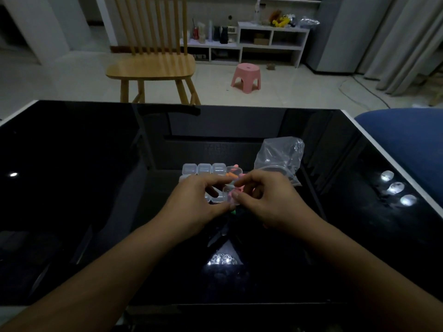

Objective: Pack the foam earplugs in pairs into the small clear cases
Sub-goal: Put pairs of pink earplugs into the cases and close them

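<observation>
Bag (279,156) right of cases (203,169), on table (96,164).

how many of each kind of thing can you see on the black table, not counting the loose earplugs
Closed clear cases in the back row: 3
Clear plastic bags: 1
Hands, left and right: 2
Total: 6
More cases sit under the fingers, too hidden to count.

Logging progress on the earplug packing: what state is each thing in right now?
Left hand: grips a case.
Right hand: pinches at the same case.
Held case: off the table, pink earplug at it.
Back cases: shut, in a row.
Bag: crumpled, on the table.
</observation>
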